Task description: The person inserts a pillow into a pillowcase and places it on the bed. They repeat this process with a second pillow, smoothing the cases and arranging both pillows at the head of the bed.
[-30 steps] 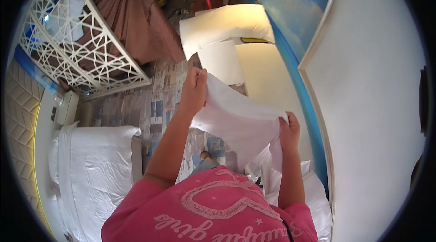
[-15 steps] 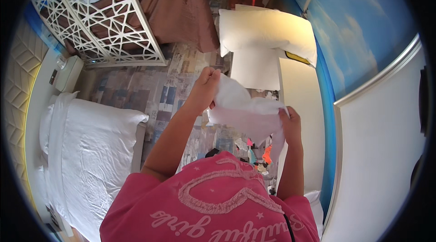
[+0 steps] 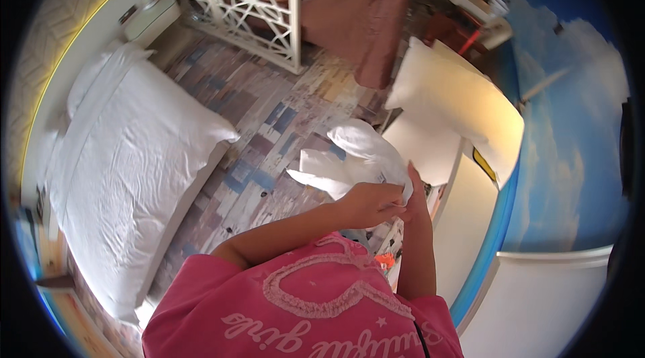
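Note:
A white cloth (image 3: 363, 149) hangs bunched and folded over itself in front of me, its loose end spreading out to the left above the floor. My left hand (image 3: 371, 205) is closed on its near edge, with the forearm reaching across my body. Right beside it, my right hand (image 3: 414, 190) is at the cloth's right end, seen edge-on with its thumb side up. The two hands meet there, and the cloth partly hides the right fingers.
To the left is a bed (image 3: 134, 176) with white bedding. A white pillow (image 3: 463, 106) lies at the far right, by a long pale surface (image 3: 470, 210) along the blue wall. Small coloured items (image 3: 384, 262) lie near my body. A white lattice screen (image 3: 242, 2) stands beyond.
My hands have come together from wide apart, the left one swinging right and nearer. The cloth went from stretched between them to bunched. My view has turned left.

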`<state>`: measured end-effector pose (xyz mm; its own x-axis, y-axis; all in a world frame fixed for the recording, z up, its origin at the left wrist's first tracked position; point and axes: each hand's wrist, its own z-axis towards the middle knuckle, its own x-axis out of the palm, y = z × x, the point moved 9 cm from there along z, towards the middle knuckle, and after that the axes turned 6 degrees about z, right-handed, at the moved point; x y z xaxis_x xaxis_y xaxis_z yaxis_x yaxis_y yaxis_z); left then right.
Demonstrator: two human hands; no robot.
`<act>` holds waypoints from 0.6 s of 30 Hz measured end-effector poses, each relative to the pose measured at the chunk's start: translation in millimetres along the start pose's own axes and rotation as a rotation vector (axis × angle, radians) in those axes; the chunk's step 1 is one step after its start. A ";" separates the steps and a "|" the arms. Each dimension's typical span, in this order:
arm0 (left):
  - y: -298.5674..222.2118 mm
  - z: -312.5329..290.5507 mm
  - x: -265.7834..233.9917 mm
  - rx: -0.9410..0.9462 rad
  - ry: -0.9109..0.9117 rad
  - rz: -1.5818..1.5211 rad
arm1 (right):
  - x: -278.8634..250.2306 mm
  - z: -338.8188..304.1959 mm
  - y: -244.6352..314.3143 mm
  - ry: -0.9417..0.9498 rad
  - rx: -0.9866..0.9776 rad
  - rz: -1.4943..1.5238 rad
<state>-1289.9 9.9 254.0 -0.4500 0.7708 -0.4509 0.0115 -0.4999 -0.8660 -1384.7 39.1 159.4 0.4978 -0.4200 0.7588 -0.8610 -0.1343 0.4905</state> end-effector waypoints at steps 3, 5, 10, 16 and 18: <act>30.4 2.1 2.2 -0.041 0.001 0.053 | -18.8 54.8 -5.8 0.035 0.088 -0.426; 43.3 9.2 -0.4 -0.113 -0.043 0.081 | -41.8 91.5 11.2 -0.011 0.003 -0.378; 94.2 8.6 -2.7 -0.738 -0.154 -0.346 | -18.3 130.5 64.2 0.102 0.036 -0.084; 135.4 31.6 34.3 -0.936 -0.211 -0.684 | 0.0 144.2 85.4 0.238 0.201 0.130; 138.5 40.7 32.1 -0.951 -0.217 -0.649 | -6.3 152.2 85.8 0.231 0.252 0.122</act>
<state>-1339.0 -50.7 128.4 -0.7590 0.6430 0.1021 0.3453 0.5305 -0.7742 -1477.6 -106.4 131.5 0.3754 -0.2364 0.8962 -0.8999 -0.3245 0.2914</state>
